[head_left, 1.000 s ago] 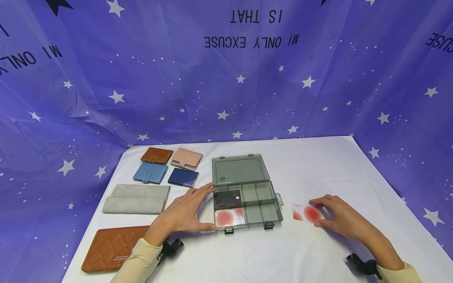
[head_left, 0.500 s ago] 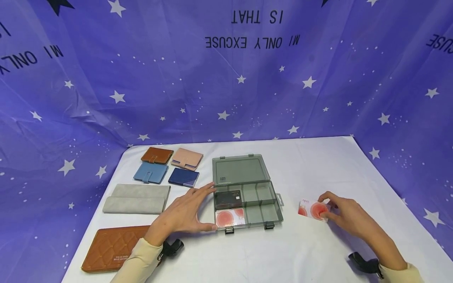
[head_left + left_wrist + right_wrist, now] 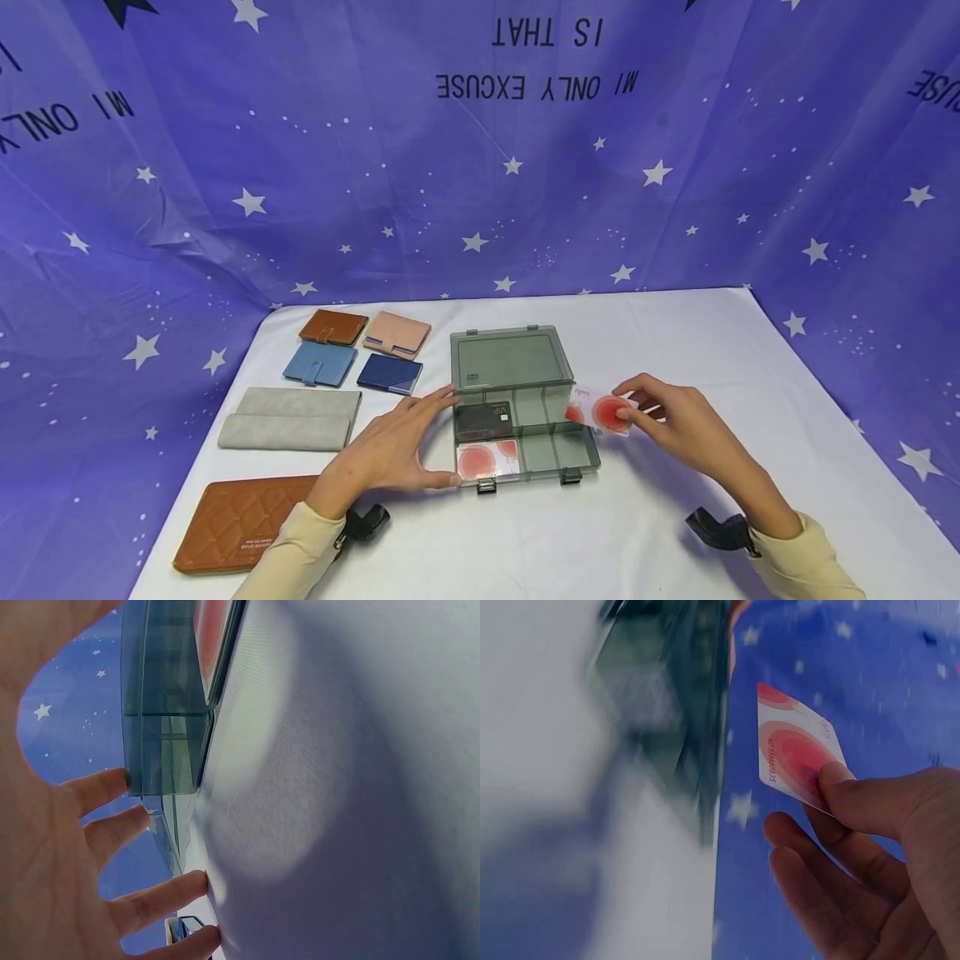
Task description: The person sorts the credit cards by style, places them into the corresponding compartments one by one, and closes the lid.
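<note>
My right hand [image 3: 678, 417] pinches a white card with red circles [image 3: 603, 411] between thumb and fingers, raised over the right edge of the green translucent compartment box [image 3: 576, 450]. In the right wrist view the card [image 3: 799, 746] tilts, its printed side showing. My left hand [image 3: 393, 450] rests spread along the box's left side, thumb near the front corner and index finger near the hinge. Straight fingers touch the box wall [image 3: 169, 757] in the left wrist view. Inside the box, a black VIP card [image 3: 482, 422] lies in the back left compartment and another red-circled card [image 3: 487, 461] in the front left.
Left of the box lie a brown card holder [image 3: 332, 327], a pink one [image 3: 397, 334], a light blue one [image 3: 320, 363] and a navy one [image 3: 390, 373]. Closer in are a grey wallet [image 3: 291, 419] and a brown quilted wallet [image 3: 240, 525]. The box lid [image 3: 512, 358] lies folded back.
My right hand slid the card rightward on the table, then lifted it and carried it left to the box's right edge. My left hand has stayed at the box.
</note>
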The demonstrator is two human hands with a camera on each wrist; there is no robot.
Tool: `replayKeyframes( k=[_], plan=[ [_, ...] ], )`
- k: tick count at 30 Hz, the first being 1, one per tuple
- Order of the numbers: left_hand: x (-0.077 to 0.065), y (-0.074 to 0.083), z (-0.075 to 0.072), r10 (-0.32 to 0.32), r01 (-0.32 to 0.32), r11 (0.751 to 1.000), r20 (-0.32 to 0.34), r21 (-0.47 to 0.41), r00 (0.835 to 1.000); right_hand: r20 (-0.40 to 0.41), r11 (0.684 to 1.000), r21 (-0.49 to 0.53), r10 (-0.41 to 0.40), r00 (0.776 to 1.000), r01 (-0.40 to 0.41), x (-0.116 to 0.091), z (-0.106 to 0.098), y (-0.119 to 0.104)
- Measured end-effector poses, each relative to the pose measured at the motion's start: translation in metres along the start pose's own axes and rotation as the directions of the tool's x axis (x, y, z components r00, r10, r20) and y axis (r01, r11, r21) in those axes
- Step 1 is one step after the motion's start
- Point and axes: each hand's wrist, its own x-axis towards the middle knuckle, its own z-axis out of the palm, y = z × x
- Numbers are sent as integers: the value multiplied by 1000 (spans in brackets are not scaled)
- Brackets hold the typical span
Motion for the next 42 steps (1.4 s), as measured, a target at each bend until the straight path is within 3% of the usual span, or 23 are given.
replayKeyframes(
  k=[5, 13, 20, 29, 38, 42],
  plan=[
    [1, 1, 0, 2, -2, 1000, 0, -10, 1000, 119, 997, 68, -55, 991, 47, 22, 24, -30],
    [4, 3, 1, 15, -15, 1000, 0, -23, 1000, 274, 989, 40, -151, 950, 145, 38, 71, -62],
    [4, 5, 3, 11, -11, 1000, 5, -20, 1000, 259, 979, -21, -193, 946, 205, 35, 102, -70],
    [2, 5, 5, 8, -9, 1000, -6, -16, 1000, 249, 931, -169, -276, 928, 323, 30, 108, -66],
    [1, 4, 0, -8, 8, 1000, 23, -14, 1000, 351, 899, -277, -234, 907, 340, 30, 106, -73],
    [0, 3, -5, -12, 14, 999, 59, -44, 998, 368, 850, -347, -265, 891, 396, 29, 109, -81]
  ],
)
